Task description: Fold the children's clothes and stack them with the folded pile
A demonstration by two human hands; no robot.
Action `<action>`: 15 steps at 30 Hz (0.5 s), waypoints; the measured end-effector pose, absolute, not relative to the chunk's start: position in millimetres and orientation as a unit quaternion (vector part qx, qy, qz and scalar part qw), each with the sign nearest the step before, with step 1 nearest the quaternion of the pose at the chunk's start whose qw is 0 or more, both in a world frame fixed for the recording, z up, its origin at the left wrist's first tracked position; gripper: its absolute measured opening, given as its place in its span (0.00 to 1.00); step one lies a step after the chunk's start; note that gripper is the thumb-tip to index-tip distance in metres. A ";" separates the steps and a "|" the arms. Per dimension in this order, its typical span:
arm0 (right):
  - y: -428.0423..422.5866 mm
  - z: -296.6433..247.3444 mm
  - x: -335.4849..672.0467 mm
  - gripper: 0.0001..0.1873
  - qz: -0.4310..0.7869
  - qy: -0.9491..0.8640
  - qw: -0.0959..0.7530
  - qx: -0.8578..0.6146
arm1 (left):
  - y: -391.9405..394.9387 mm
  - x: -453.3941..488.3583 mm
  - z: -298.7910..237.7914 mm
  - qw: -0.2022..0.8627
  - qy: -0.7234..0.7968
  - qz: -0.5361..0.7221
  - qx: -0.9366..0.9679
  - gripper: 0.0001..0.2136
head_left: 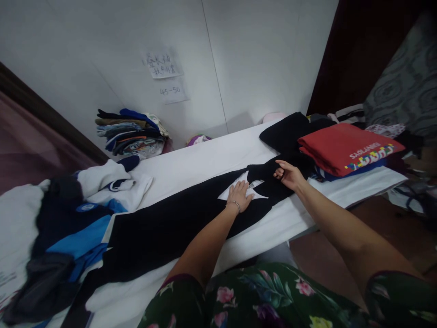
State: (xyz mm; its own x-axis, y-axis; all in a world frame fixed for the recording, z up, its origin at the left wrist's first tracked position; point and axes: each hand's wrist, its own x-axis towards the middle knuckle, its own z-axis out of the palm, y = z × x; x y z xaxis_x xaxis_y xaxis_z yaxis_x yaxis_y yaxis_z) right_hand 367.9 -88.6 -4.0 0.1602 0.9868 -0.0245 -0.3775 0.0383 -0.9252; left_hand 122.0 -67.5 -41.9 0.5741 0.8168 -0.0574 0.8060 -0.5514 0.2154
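A long black garment (164,228) lies spread lengthwise over the white-covered table (201,157). Near its right part is a pointed opening where a white area (225,193) and a small pale label-like patch show. My left hand (240,195), with a bracelet at the wrist, rests flat on that white area, fingers extended. Over the black cloth further right hovers my right hand (289,176), its index finger stretched out and the other fingers loosely curled. Nothing is visible in it. Both hands are apart from each other.
A folded red garment (348,148) with printed lettering lies on a stack at the right, beside a folded black garment (287,132). Loose clothes (78,228) are heaped at the left. Against the wall stands a folded clothes stack (133,132), below handwritten paper notes (164,66).
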 end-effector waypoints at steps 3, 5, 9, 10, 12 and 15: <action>-90.4 -7.1 378.4 0.20 0.572 -0.399 0.547 -0.464 | -67.8 122.2 -41.7 0.106 0.460 0.024 0.881 0.30; -88.1 -7.4 380.1 0.26 0.589 -0.459 0.436 -0.502 | -68.5 121.9 -40.7 0.106 0.461 0.025 0.881 0.30; -79.5 -0.2 374.3 0.21 0.532 -0.551 0.288 -0.575 | -69.1 120.7 -39.7 0.106 0.465 0.022 0.879 0.30; -78.2 2.6 372.3 0.16 0.513 -0.568 0.267 -0.585 | -69.0 120.4 -39.9 0.106 0.466 0.022 0.878 0.30; -78.2 8.0 369.6 0.11 0.503 -0.595 0.245 -0.578 | -68.6 120.1 -40.8 0.103 0.468 0.022 0.877 0.30; -85.0 13.1 371.4 0.13 0.557 -0.570 0.336 -0.502 | -68.1 120.2 -42.2 0.099 0.470 0.022 0.877 0.31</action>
State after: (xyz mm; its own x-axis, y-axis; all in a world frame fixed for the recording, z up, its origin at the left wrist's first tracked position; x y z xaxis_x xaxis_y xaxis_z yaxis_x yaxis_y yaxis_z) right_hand 371.4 -85.0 13.1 -0.2698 0.9467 -0.1761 0.1992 -0.1241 -0.9721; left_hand 120.2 -68.1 -42.2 0.5581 0.8280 -0.0539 0.8192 -0.5395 0.1946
